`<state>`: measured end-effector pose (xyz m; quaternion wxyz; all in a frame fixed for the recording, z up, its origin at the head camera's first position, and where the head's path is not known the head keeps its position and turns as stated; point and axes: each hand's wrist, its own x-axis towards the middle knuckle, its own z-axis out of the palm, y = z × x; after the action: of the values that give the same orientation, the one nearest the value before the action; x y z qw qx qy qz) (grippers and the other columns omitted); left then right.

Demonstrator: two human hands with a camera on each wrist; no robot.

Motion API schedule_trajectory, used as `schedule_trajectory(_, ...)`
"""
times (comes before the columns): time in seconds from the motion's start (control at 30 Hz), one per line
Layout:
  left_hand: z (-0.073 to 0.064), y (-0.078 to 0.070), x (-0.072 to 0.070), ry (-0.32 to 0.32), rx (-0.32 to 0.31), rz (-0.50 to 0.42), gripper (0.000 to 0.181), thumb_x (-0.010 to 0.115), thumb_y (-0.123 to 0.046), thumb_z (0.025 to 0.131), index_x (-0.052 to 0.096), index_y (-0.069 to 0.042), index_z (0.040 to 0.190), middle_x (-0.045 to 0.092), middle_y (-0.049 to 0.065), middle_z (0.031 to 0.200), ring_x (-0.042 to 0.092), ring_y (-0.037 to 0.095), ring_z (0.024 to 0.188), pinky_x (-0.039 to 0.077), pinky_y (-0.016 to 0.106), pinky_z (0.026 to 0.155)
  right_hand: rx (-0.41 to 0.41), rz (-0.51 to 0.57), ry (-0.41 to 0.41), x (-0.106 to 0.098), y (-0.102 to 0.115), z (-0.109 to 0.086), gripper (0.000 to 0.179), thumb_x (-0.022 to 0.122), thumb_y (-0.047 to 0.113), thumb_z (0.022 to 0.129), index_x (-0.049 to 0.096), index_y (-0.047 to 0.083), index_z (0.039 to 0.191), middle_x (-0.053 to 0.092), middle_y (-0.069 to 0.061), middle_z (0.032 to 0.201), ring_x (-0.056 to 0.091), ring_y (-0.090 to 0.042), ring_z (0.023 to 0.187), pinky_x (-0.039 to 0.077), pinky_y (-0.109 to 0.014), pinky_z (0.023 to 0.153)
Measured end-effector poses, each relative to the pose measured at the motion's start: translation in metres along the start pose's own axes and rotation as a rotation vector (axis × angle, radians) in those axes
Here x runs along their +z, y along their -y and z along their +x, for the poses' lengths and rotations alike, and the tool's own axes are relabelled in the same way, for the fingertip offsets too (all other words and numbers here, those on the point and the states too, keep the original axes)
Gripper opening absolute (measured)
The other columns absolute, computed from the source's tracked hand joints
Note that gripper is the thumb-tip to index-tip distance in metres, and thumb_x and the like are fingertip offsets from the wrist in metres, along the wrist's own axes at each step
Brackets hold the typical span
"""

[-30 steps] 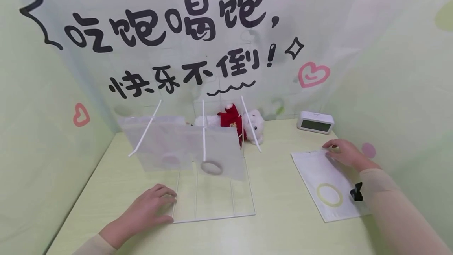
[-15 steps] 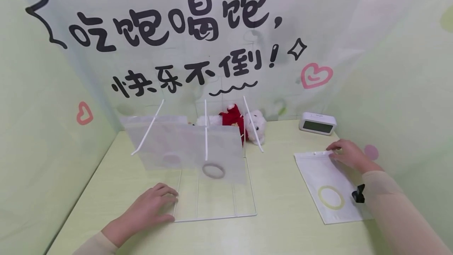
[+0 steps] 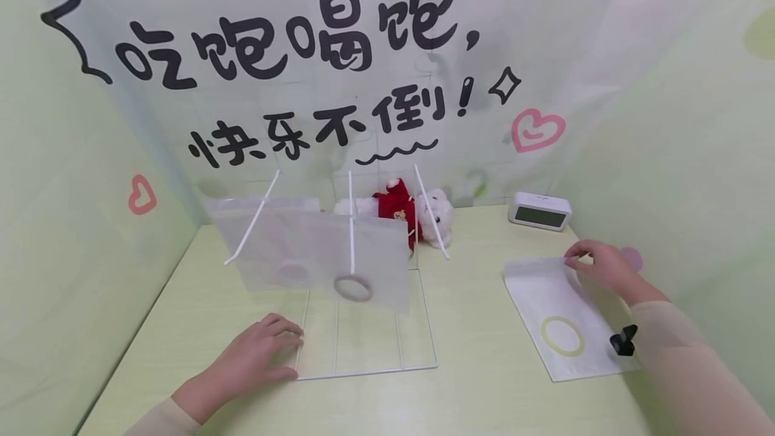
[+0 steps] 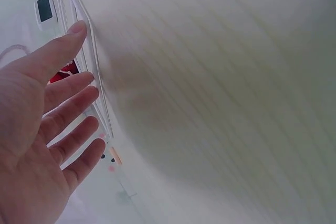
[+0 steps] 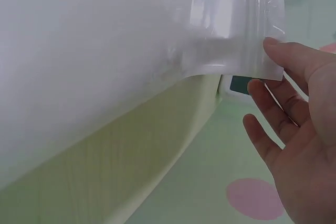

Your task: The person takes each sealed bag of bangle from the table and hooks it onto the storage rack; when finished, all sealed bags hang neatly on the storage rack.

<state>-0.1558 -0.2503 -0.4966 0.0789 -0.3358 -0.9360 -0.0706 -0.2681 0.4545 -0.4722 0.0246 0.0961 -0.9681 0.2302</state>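
My right hand (image 3: pixel 599 271) pinches the top right corner of a white, frosted zip bag (image 3: pixel 545 298) with a yellow ring (image 3: pixel 563 336) on it. In the right wrist view, the thumb presses on the bag's clear zip strip (image 5: pixel 257 24), and fingers lie beneath. That corner is lifted off the table. At the front left of a white wire rack (image 3: pixel 369 374), my left hand (image 3: pixel 251 358) touches the base with relaxed fingers. From the rack's prongs hang two frosted bags (image 3: pixel 266 241), the nearer one with a grey ring (image 3: pixel 353 288). How they are fastened is unclear.
Behind the rack lies a white plush toy (image 3: pixel 434 217) in a red top (image 3: pixel 396 207). A white digital clock (image 3: pixel 540 210) stands at the table's back right corner, beyond my right hand. Printed curtains (image 3: pixel 684 153) enclose the table (image 3: pixel 472 328) at the back and sides.
My right hand has moved slightly right, and the bag's top edge has risen at the pinched corner. The nearer hanging bag has swung a little left. My left hand keeps its place.
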Motion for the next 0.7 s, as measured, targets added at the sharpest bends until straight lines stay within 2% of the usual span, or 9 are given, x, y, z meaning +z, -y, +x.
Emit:
schedule_trajectory(0.23,0.000,0.001,0.002,0.000,0.002,0.010,0.047,0.088,-0.044,0.073,0.079,-0.018,0.111,0.069,-0.008,0.124,0.059,0.018,0.115,0.058,0.044,0.095,-0.018,-0.016,-0.065,-0.011,0.026,-0.014,0.019,0.073,0.026,0.097,0.073,0.009,0.107,0.075,-0.012,0.105,0.066,-0.042,0.107,0.050,-0.056,0.090)
schedule_trajectory(0.37,0.000,0.001,0.002,-0.001,-0.002,0.008,0.047,0.088,-0.044,0.073,0.079,-0.018,0.111,0.069,-0.009,0.124,0.059,0.018,0.115,0.058,0.044,0.095,-0.042,-0.060,-0.136,-0.016,0.041,-0.022,0.018,0.073,0.030,0.097,0.074,0.014,0.105,0.076,-0.009,0.104,0.068,-0.040,0.104,0.047,-0.045,0.082)
schedule_trajectory(0.43,0.000,0.001,0.001,-0.005,-0.002,0.006,0.047,0.089,-0.043,0.072,0.079,-0.018,0.110,0.069,-0.009,0.123,0.059,0.018,0.115,0.058,0.044,0.095,-0.049,-0.068,-0.169,-0.020,0.050,-0.026,0.016,0.073,0.030,0.097,0.075,0.016,0.105,0.076,-0.008,0.104,0.068,-0.033,0.095,0.044,-0.038,0.076)
schedule_trajectory(0.53,0.000,0.000,0.001,-0.009,0.000,0.002,0.046,0.089,-0.043,0.072,0.079,-0.018,0.110,0.069,-0.009,0.123,0.059,0.018,0.114,0.058,0.043,0.094,-0.060,-0.072,-0.219,-0.025,0.061,-0.031,0.014,0.073,0.031,0.097,0.074,0.019,0.104,0.076,-0.006,0.103,0.061,-0.015,0.083,0.037,-0.031,0.069)
schedule_trajectory(0.63,0.000,0.000,0.001,-0.007,-0.001,-0.004,0.046,0.089,-0.042,0.073,0.079,-0.018,0.110,0.069,-0.009,0.123,0.059,0.017,0.114,0.058,0.043,0.094,-0.084,-0.037,-0.252,-0.030,0.072,-0.035,0.010,0.074,0.028,0.097,0.074,0.020,0.103,0.075,-0.004,0.101,0.053,0.001,0.084,0.039,-0.026,0.067)
schedule_trajectory(0.7,0.000,0.000,0.001,-0.005,-0.002,-0.001,0.046,0.089,-0.043,0.073,0.079,-0.018,0.111,0.069,-0.009,0.124,0.059,0.017,0.115,0.058,0.043,0.095,-0.117,0.000,-0.271,-0.032,0.079,-0.037,0.008,0.075,0.024,0.096,0.073,0.020,0.103,0.074,-0.002,0.099,0.052,0.007,0.087,0.042,-0.021,0.071)
